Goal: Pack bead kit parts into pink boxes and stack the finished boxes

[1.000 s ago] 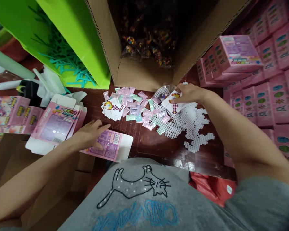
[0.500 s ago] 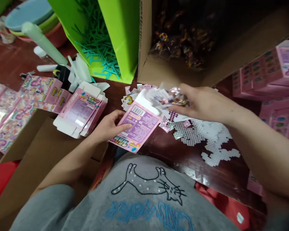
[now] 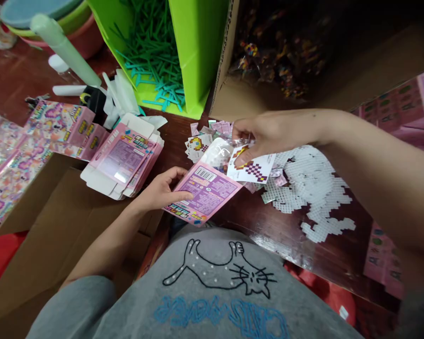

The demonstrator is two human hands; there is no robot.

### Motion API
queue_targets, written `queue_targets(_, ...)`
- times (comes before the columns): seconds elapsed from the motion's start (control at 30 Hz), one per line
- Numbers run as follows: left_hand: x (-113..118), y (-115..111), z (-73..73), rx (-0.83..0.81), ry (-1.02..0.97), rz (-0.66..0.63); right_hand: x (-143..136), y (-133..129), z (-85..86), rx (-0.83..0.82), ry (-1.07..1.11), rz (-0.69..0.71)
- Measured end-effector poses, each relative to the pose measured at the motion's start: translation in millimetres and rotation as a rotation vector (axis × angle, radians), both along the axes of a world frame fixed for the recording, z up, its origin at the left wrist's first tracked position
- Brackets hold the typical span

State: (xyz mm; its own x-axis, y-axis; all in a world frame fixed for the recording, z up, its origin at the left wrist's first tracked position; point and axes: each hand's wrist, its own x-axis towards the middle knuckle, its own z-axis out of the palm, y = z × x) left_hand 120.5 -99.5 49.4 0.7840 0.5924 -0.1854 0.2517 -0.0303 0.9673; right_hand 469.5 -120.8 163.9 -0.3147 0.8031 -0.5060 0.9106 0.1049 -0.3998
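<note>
The pink box (image 3: 208, 193) is gripped in the left hand (image 3: 167, 188) above the worktop (image 3: 254, 221), its flap raised; at its mouth, the printed card (image 3: 256, 168) is pinched by the right hand (image 3: 249, 141).

Lime-green bin (image 3: 198, 61), teal sticks (image 3: 159, 61), pink-and-purple carton (image 3: 207, 193), gray shirt (image 3: 212, 301)

The surface (image 3: 247, 219) looks like varnished wood, dark and glossy, with bright glare near its near edge. Smooth printed cardboard forms the pink box (image 3: 207, 193); the picture card (image 3: 256, 168) looks like smooth paper. The grid pieces (image 3: 313, 176) are pale, translucent plastic. Corrugated cardboard, matt brown, makes the big carton (image 3: 229, 96); the grey shirt (image 3: 212, 278) is matt cloth.
</note>
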Motion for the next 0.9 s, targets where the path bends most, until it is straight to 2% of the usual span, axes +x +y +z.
queue_targets(0.1, 3.4, -4.6, -17.4, -0.037, -0.055, 0.062, -13.1, 1.7, -11.8, 0.187, -0.069, -0.036)
queue_targets(0.23, 5.3, -12.0, -39.1, -0.108, -0.139, 0.209, -31.4, -10.1, -21.3, 0.452, 0.043, 0.000)
queue_targets(0.33, 1.7, -15.8, -49.0, -0.177, -0.219, 0.305, -38.9, -27.7, -20.9, 0.648, 0.125, -0.067)
queue_targets(0.4, -0.4, -17.7, -51.7, -0.193, -0.266, 0.360, -46.4, -43.0, -23.6, 0.764, 0.135, -0.154)
queue_targets(0.47, 0.3, -19.3, -51.8, -0.162, -0.291, 0.382, -58.3, -58.3, -31.5, 0.829, 0.129, -0.166)
queue_targets(0.57, 5.8, -21.9, -49.3, -0.058, -0.303, 0.348, -77.5, -74.4, -46.1, 0.884, 0.134, -0.013)
queue_targets(0.63, 8.0, -23.8, -48.1, -0.003, -0.308, 0.347, -84.5, -79.3, -50.0, 0.953, 0.170, 0.020)
queue_targets(0.73, 0.2, -26.3, -48.9, 0.056, -0.317, 0.414, -84.5, -79.7, -45.4, 1.034, 0.214, -0.100)
queue_targets(0.8, -13.7, -27.5, -50.8, 0.111, -0.308, 0.497, -82.0, -72.6, -42.2, 1.036, 0.272, -0.099)
queue_targets(0.87, -30.9, -28.4, -52.5, 0.163, -0.273, 0.635, -81.5, -52.3, -45.3, 1.039, 0.352, -0.125)
queue_targets(0.9, -39.0, -28.9, -53.0, 0.182, -0.253, 0.720, -82.9, -35.2, -50.3, 1.029, 0.373, -0.188)
